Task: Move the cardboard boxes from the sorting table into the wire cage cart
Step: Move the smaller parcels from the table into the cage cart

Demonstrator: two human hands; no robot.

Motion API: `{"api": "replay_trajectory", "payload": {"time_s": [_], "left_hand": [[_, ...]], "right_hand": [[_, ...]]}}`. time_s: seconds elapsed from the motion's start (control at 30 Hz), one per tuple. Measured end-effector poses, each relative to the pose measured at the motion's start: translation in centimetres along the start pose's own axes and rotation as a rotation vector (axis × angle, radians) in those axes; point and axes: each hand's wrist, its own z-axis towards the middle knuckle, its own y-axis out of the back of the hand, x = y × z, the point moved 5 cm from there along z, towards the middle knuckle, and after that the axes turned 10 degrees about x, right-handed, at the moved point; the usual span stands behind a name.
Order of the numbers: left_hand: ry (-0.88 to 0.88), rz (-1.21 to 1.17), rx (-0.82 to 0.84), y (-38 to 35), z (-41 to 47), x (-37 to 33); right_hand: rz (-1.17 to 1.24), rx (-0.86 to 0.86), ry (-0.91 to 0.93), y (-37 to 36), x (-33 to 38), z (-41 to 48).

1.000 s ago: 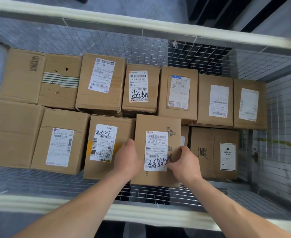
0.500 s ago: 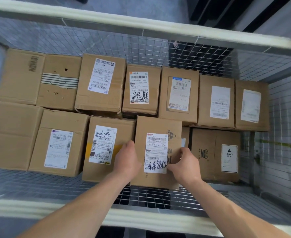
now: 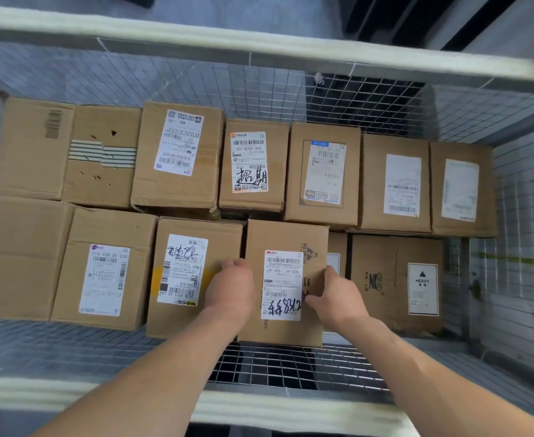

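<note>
I look down into the wire cage cart (image 3: pixel 369 99), where several cardboard boxes lie in two rows. In the near row's middle sits a tall box with a white shipping label (image 3: pixel 286 244). My left hand (image 3: pixel 232 288) grips its left edge with curled fingers. My right hand (image 3: pixel 335 294) holds its right edge, thumb pressed on the label's lower corner. The box stands between a box with a yellow tape stripe (image 3: pixel 196 247) on the left and a low box (image 3: pixel 337 247), mostly hidden, on the right.
A box marked HEAVY (image 3: pixel 395 279) lies at the near right. The far row holds several labelled boxes (image 3: pixel 253 165). Padded cream rails (image 3: pixel 259 405) run along the cart's near and far top edges. Bare wire floor (image 3: pixel 290 364) shows in front of the held box.
The held box has settled slightly deeper and farther into its gap. Both hands keep their hold on its sides, having shifted a little forward.
</note>
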Motion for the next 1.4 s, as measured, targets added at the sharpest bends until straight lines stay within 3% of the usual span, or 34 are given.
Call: {"api": "replay_trajectory", "payload": {"time_s": [0.2, 0.43, 0.87, 1.07, 1.4], "left_hand": [[-0.078, 0.152, -0.063, 3.2, -2.7, -1.5], [-0.298, 0.217, -0.194, 10.1, -9.1, -6.9], [-0.839, 0.464, -0.482, 20.4, -26.1, -20.5], [-1.081, 0.577, -0.526, 19.3, -34.4, -26.1], [-1.374, 0.741, -0.52, 11.1, -47.9, -31.5]], "right_hand": [[-0.054, -0.033, 0.097, 3.4, 2.1, -2.8], [-0.101, -0.174, 0.126, 10.5, 4.0, -10.6], [-0.051, -0.676, -0.042, 22.3, 0.8, -30.9], [0.062, -0.827, -0.189, 22.1, -4.0, -40.7], [0.218, -1.013, -0.41, 16.1, -12.6, -55.9]]}}
